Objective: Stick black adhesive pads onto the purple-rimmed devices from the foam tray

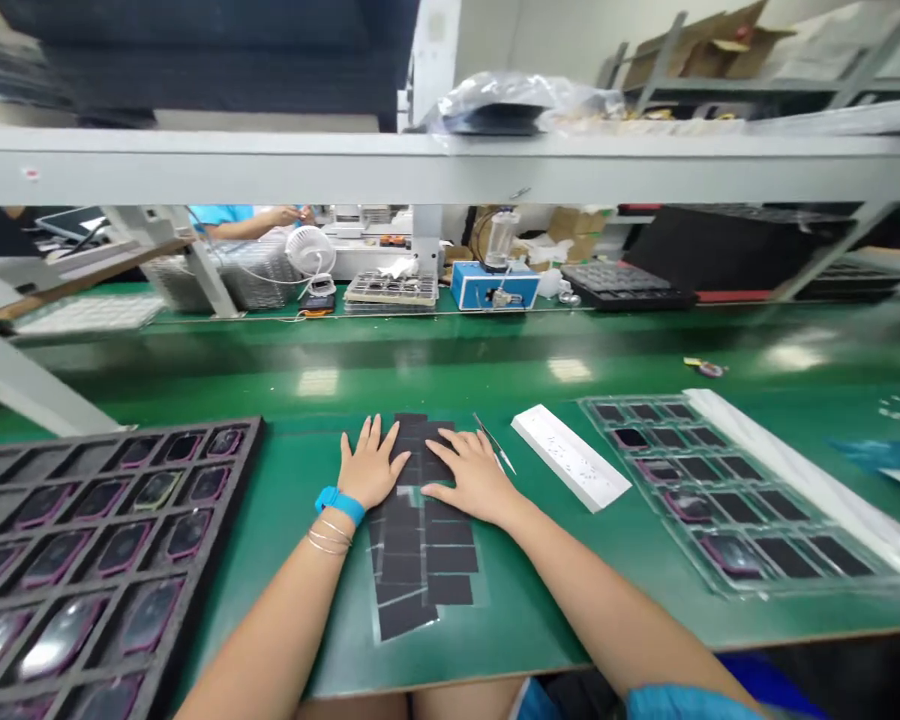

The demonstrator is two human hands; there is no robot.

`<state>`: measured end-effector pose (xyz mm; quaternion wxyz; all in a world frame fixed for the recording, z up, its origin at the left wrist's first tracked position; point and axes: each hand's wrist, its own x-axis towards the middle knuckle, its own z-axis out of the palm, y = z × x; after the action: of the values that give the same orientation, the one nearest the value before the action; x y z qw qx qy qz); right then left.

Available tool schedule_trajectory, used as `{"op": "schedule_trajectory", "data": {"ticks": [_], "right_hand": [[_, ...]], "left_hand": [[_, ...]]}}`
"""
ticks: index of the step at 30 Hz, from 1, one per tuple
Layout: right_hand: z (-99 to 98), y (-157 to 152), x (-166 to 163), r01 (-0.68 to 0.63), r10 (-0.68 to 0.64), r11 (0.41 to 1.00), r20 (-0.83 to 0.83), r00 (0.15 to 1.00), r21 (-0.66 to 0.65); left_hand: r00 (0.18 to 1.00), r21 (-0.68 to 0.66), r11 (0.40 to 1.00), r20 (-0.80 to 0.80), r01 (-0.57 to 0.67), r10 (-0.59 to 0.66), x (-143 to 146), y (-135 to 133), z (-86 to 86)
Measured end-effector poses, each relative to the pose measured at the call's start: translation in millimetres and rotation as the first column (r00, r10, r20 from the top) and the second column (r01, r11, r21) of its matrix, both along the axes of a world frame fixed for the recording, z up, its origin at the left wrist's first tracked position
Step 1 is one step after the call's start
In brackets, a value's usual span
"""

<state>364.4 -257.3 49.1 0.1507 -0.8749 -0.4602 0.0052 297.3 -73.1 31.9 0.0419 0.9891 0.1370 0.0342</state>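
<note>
A clear sheet carrying several black rectangular pads point(418, 560) lies on the green table point(285, 480) in front of me. My left hand point(371, 465) rests flat on the sheet's upper left part, fingers spread; a blue band and thin bangles sit on that wrist. My right hand point(471, 475) lies flat on the sheet's upper right part, fingers stretched out over the pads. Neither hand holds anything. Thin tweezers point(493, 443) lie just right of my right hand.
A black foam tray point(247, 440) with several dark, purple-edged parts fills the left. A white strip point(570, 458) and a clear tray point(727, 500) of dark parts lie to the right. A blue box point(493, 285), a small fan point(309, 250) and another person's arm point(259, 222) are beyond.
</note>
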Motion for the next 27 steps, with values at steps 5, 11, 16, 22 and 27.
{"op": "schedule_trajectory", "data": {"ticks": [5,11,16,22,27], "right_hand": [[0.5,13,-20,-0.185,0.184,0.983,-0.064,0.981,-0.006],[5.6,3,-11,-0.282,0.261,0.956,-0.214,0.941,-0.078],[8.4,-3,-9,-0.301,0.283,0.951,-0.201,0.938,-0.070],[4.4,-4,-6,-0.337,0.319,0.939,-0.191,0.928,-0.071],[2.9,-6,-6,-0.350,0.334,0.935,-0.201,0.921,-0.052]], "left_hand": [[1.000,-0.022,1.000,0.018,0.004,-0.004,1,2,1.7],[0.999,-0.072,0.997,0.043,-0.002,0.005,6,5,-0.3],[0.999,-0.037,0.999,0.033,0.025,-0.024,5,4,-0.1],[0.999,0.006,0.999,0.024,0.044,-0.044,6,8,-5.7],[0.995,-0.006,0.995,0.017,0.103,-0.103,-3,10,-1.4]]}}
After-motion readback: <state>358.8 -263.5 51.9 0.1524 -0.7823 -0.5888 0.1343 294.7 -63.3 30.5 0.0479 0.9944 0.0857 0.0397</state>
